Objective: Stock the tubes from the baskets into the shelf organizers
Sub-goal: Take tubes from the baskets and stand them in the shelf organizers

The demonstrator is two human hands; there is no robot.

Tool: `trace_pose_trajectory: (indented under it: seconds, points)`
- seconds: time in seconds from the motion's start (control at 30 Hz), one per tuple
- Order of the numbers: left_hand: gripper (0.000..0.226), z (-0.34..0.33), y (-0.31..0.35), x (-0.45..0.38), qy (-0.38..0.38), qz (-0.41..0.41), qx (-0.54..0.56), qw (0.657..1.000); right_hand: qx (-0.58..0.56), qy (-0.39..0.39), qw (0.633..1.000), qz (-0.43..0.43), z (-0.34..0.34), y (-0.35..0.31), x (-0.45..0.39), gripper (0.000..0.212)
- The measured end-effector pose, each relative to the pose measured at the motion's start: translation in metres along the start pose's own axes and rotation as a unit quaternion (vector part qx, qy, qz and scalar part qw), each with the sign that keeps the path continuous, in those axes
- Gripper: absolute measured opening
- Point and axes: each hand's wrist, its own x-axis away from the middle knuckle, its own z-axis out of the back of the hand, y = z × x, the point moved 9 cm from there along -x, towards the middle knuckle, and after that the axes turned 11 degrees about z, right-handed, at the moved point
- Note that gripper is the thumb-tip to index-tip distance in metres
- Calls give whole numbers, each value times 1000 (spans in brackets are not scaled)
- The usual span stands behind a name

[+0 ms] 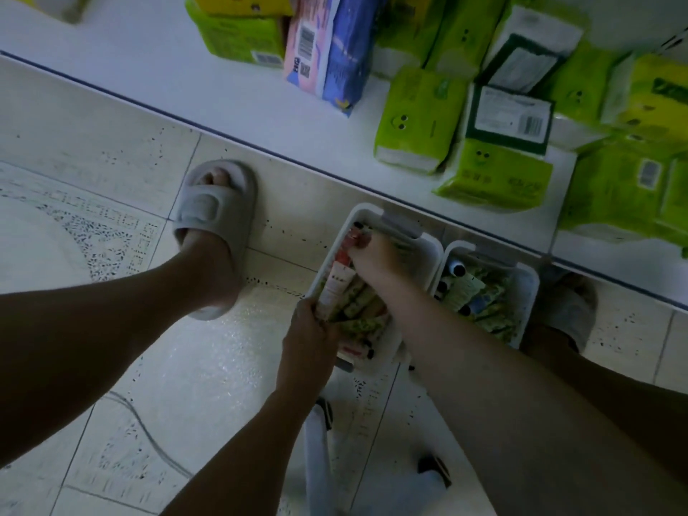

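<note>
Pickup step: our left hand (311,331) and right hand (374,255) both pinch pink-white plastic tubes (337,283) inside the white plastic basket (428,251); next we lift them shelfward.

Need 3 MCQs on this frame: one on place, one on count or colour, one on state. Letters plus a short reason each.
1. Where do the white baskets stand?
A. on the floor by the shelf edge
B. on the shelf
C. on a chair

2. How many baskets hold tubes?
A. one
B. two
C. four

3. What is the left hand doing?
A. hanging idle
B. pressing the floor
C. gripping tubes in the left basket

Key: 1 A, both sit on the tiles below the shelf. 2 B, a second basket stands beside the first. 3 C, its fingers curl round the tube ends; the right hand reaches into the same basket.
</note>
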Motion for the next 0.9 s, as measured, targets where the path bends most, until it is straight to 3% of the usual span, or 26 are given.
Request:
trace_pose_trajectory:
  seconds: [0.17, 0.33, 0.47, 0.6, 0.7, 0.9]
  points:
    - [15, -4, 3, 0, -25, 15, 100, 995, -71, -6, 993, -95, -7, 13, -10, 19]
    - [26, -4, 8, -3, -120, 130, 250, 952, -71, -27, 993, -88, 8, 13, 12, 20]
    - [24, 16, 31, 10, -182, 146, 322, 918, -105, -48, 991, -64, 43, 0, 52, 18]
    - [31, 52, 73, 32, -188, 98, 295, 932, -167, -65, 984, -6, 81, -34, 94, 29]
    - [24, 80, 114, 55, -192, 17, 254, 948, -208, -66, 975, 50, 109, -74, 130, 21]
    - [10, 123, 206, 129, -258, -118, 213, 935, -299, -44, 942, 144, 163, -155, 209, 23]
